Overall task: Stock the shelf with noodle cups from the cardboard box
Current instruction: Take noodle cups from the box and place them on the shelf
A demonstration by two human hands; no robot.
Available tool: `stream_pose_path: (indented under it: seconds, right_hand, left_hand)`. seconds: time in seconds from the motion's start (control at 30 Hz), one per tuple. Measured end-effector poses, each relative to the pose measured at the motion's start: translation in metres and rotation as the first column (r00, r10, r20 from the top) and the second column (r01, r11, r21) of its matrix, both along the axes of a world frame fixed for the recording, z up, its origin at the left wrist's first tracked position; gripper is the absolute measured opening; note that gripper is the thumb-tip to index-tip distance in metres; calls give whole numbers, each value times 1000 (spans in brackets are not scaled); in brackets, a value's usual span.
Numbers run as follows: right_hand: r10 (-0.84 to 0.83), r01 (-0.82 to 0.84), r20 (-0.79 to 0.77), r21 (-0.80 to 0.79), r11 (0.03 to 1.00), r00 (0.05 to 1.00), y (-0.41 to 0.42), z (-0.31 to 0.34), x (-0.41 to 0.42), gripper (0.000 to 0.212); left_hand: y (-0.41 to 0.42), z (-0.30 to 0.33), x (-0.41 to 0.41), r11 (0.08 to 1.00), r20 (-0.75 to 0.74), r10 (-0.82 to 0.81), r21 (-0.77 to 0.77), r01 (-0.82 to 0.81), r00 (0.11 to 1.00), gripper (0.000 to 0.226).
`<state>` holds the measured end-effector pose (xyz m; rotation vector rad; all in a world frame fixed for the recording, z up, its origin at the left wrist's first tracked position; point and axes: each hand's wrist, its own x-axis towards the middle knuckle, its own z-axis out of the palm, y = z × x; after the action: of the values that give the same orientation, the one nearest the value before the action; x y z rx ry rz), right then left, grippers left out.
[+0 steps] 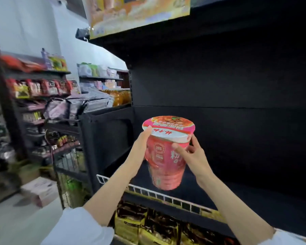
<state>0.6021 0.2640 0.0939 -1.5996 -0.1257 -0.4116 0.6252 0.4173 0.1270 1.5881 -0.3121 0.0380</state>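
Noodle cup (166, 156), pink with a red and white lid, is held in the air in front of the dark shelf (237, 200), above the white wire rail (166, 196) along the shelf's front edge and tilted slightly, its base nearer the camera than its lid. It touches no shelf surface.

In the head view, the left hand (141, 147) grips the cup's left side, fingers wrapped round the far side of the wall and the thumb lying up against the lid rim. The right hand (193, 154) holds the right side: its thumb presses on the front of the cup's wall, and the fingers curl round behind, just under the lid rim. Both hands are closed about the cup, neither spread wide. Both forearms are bare, with white sleeves (81, 225) pushed up near the elbows.

The shelf bay behind the cup has a black back panel. Below the rail, yellow and dark packets (140, 225) stand on the next shelf down. A colourful sign (136, 13) hangs above the bay. To the left, blurred, further racks carry red snack bags (41, 87) and orange bottles (122, 97), and a pale carton (41, 190) lies on the floor.
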Motion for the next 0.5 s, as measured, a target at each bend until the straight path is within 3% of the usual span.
stream_pose_path:
  seconds: [0.1, 0.27, 0.37, 0.5]
  right_hand:
    - [12, -12, -5, -12, 1000, 1000, 19, -3, 73, 79]
    - [46, -46, -53, 7, 999, 998, 45, -16, 174, 103]
    - [58, -57, -91, 16, 998, 994, 56, -24, 214, 94]
    - [15, -15, -122, 4, 1000, 992, 70, -32, 257, 104]
  left_hand:
    - [14, 1, 69, 998, -51, 58, -4, -59, 997, 42]
    - [35, -9, 166, 990, -145, 124, -47, -132, 982, 48]
    - [48, -20, 214, 982, -145, 158, -78, -170, 977, 51]
    - [60, -37, 269, 979, -152, 169, -90, -184, 974, 53]
